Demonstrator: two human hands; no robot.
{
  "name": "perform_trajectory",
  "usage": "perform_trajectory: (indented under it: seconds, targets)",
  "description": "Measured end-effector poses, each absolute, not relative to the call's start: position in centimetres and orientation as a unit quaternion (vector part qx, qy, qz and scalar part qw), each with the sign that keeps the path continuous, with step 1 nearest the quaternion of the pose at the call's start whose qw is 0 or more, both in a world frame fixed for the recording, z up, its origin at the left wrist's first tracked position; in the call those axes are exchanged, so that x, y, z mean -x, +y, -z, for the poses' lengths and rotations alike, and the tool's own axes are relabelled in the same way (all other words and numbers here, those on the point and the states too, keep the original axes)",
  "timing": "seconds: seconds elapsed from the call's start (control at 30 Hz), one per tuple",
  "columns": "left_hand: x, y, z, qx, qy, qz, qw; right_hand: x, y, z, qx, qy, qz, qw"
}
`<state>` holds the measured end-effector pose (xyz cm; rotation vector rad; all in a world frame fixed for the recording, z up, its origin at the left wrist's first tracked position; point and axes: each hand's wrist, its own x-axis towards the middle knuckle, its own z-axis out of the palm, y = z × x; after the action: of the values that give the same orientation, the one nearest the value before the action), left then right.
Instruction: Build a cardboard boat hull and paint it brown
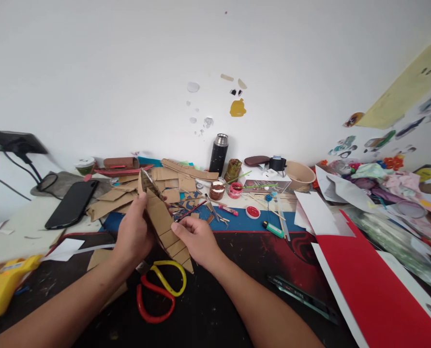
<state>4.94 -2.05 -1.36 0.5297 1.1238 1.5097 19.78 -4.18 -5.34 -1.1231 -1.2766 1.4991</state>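
Note:
A long folded piece of cardboard [160, 215], tapering to a point at its lower end, is tilted in front of me. Crosswise lines mark its face. My left hand [133, 232] grips its left side near the upper end, with most of the fingers hidden behind it. My right hand [195, 239] pinches the right edge, thumb on the front face. A thin dark-red stick [192, 210] shows just past the right fingers; whether they hold it I cannot tell. Below the cardboard, scissors [160, 290] with one red and one yellow handle lie on the dark mat [237, 299].
Cardboard scraps [117, 200] pile up behind my hands. A black thermos [218, 154] stands by the wall near open paint jars [235, 190]. A yellow glue gun [8, 285] and phone [72, 204] lie left; a utility knife [302, 298] and red sheet [375, 290] lie right.

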Motion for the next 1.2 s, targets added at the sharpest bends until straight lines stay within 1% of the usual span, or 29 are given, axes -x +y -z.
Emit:
perform_trajectory:
  seconds: [0.1,0.23,0.4,0.63,0.87,0.97,1.2]
  targets:
    - [-4.3,-1.5,1.2,-0.209,0.478,-0.635,0.57,-19.7,-4.7,4.9,0.424,-0.528,-0.605,0.418]
    - [-4.1,-1.7,1.6,-0.236,0.469,-0.629,0.573,-19.3,-5.5,4.6,0.408,-0.543,-0.608,0.411]
    - [-5.0,-2.2,2.0,-0.241,0.469,-0.619,0.582,-19.4,-5.1,4.9,0.429,-0.529,-0.599,0.421]
    - [-5.5,-2.5,1.5,-0.238,0.472,-0.612,0.588,-19.6,-4.2,5.6,0.447,-0.492,-0.615,0.424]
    - [-5.3,-2.4,1.0,-0.258,0.479,-0.606,0.581,-19.8,-4.1,5.7,0.431,-0.491,-0.622,0.431]
    - [-4.9,-2.2,1.0,-0.272,0.473,-0.591,0.594,-20.0,-4.0,5.6,0.432,-0.496,-0.622,0.425]
    - [-4.3,-1.8,1.3,-0.293,0.471,-0.557,0.617,-20.1,-3.9,6.0,0.43,-0.448,-0.676,0.398]
